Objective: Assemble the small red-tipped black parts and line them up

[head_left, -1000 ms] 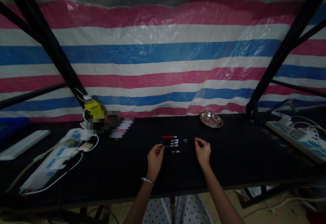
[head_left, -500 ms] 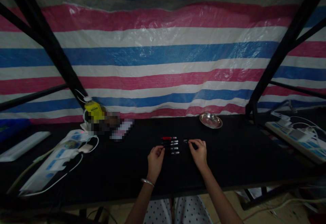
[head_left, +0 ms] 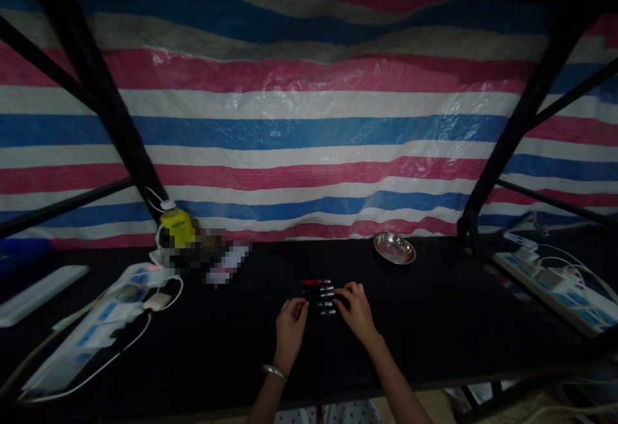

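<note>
Several slim, pen-like sticks lie side by side on the black table (head_left: 434, 334), their silvery ends pointing right. The farthest is a red stick (head_left: 316, 282); the nearest is a dark stick (head_left: 327, 313). My left hand (head_left: 291, 322) is closed in a pinch at the left end of a black stick (head_left: 326, 295) in the middle of the row. At the row's right ends, my right hand (head_left: 356, 308) has thumb and index finger bent together. Whatever lies between those right fingertips is hidden and too dark to name.
A shiny metal dish (head_left: 394, 248) stands at the back right. On the left are a power strip (head_left: 91, 331) with cables, a yellow bottle (head_left: 177, 228) and a blurred-out flat item (head_left: 229, 263). Another power strip (head_left: 555, 289) lies far right. Black posts flank a striped sheet (head_left: 309, 131).
My right hand has come left to the row, from beside it, where it pinched a small dark piece with a silvery end. My left hand keeps its pinch. The view has tilted up.
</note>
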Demonstrator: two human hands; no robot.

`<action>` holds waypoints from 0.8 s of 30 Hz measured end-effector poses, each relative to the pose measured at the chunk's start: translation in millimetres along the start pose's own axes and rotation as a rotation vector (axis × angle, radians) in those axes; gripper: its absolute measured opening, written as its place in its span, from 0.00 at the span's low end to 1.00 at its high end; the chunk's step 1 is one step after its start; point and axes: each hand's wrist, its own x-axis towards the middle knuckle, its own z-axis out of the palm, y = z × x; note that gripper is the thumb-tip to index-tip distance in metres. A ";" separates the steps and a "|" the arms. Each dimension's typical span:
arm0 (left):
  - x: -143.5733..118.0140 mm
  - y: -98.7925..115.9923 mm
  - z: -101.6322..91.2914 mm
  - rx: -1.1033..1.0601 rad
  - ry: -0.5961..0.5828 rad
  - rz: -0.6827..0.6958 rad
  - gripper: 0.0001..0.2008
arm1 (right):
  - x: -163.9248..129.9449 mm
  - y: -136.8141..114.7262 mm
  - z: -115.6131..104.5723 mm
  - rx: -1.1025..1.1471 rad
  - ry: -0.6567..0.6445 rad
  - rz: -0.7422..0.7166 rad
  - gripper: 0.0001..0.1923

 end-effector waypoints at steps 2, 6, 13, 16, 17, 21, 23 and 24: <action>0.9 -3.9 1.1 0.001 0.005 0.015 0.19 | -0.2 1.1 1.3 0.028 0.005 0.020 0.10; 0.8 -6.6 1.7 -0.018 0.022 0.004 0.21 | -0.9 0.5 1.0 0.119 -0.009 0.066 0.07; -1.4 0.0 -2.5 -0.142 0.035 -0.096 0.21 | -0.4 6.9 1.7 0.488 0.109 0.226 0.13; -0.4 1.5 -3.4 -0.170 0.032 -0.132 0.22 | 0.5 14.0 3.9 0.757 0.226 0.447 0.19; 0.0 2.2 -3.6 -0.175 0.029 -0.141 0.23 | 0.8 16.4 5.1 0.859 0.253 0.517 0.20; 1.0 5.9 -4.1 -0.178 0.021 -0.166 0.24 | 2.7 24.8 12.4 1.253 0.354 0.718 0.19; 0.9 7.8 -4.3 -0.171 0.019 -0.174 0.24 | 3.2 27.8 15.6 1.397 0.392 0.783 0.18; 0.8 8.4 -4.4 -0.168 0.018 -0.177 0.24 | 3.2 29.1 16.7 1.451 0.392 0.807 0.17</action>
